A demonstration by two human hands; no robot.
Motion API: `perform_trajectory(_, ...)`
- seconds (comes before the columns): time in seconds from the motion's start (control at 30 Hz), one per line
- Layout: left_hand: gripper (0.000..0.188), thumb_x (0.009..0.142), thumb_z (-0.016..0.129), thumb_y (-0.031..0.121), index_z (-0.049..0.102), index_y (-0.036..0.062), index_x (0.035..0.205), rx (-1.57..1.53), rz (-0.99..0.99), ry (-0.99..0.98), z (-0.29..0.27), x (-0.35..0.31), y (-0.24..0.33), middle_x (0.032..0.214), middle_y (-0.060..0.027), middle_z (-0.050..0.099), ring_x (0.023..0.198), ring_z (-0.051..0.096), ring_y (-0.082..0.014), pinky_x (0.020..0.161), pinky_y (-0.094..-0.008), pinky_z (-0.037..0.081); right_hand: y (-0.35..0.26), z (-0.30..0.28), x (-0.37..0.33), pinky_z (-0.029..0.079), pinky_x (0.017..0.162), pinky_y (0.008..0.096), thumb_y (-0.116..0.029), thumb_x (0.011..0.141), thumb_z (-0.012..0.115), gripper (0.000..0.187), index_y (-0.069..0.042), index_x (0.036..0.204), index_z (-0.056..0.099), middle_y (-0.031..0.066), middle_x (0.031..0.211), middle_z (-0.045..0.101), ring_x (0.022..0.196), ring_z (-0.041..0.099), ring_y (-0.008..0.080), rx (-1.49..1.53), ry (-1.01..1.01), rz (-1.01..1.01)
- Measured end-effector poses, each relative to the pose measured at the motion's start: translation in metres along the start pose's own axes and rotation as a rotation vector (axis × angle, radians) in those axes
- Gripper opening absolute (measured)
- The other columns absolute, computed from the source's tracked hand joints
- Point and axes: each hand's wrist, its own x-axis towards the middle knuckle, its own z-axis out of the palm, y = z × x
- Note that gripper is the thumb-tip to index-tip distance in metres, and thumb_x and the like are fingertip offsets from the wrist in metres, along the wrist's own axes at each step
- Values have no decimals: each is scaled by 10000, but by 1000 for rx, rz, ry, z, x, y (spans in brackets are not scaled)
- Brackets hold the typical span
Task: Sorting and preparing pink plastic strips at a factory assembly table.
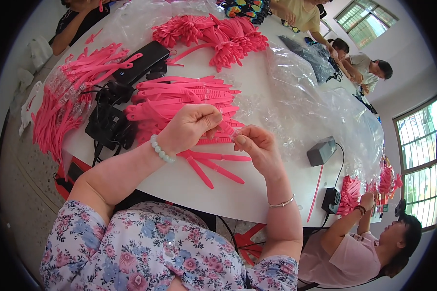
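Note:
In front of me my left hand, with a beaded bracelet at its wrist, grips a pink ribbed rubber strap between thumb and fingers. The fingertips of my right hand pinch the other end of that strap, where a small clear plastic piece shows partly. Right beneath and behind my hands lies a thick pile of pink straps, many with ribbed ends. Several loose straps fan out on the white table just below my wrists.
At left are a black power bank, tangled black cables and adapters, and a heap of straps with clear buckles. Bundled straps lie farther back. Clear plastic sheeting and a dark box are at right. Co-workers sit around.

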Motion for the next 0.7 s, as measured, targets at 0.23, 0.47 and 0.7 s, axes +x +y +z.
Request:
perform_trajectory(0.23,158,924,476,84,576,-38,926,56,85,-152,1,0,-4,863,-41,575,793,508,-95,703,-232,416,2,2,-1,455,695,236,-132,865,593,131,-3,883,596,32,802,595,742,563,105,159,-55,29)
perform_trajectory(0.47,114,885,533,88,576,-12,851,443,311,-156,-5,1,3,807,-75,578,767,536,-179,723,-295,425,3,2,2,457,747,256,-123,848,600,150,13,911,601,56,878,600,802,579,133,183,-52,38)
perform_trajectory(0.7,92,826,604,85,587,-2,800,500,224,-91,-1,-3,6,779,-63,590,740,550,-160,698,-285,432,6,10,5,437,777,265,-65,793,651,113,-2,877,609,58,994,579,884,544,131,-464,123,-420)
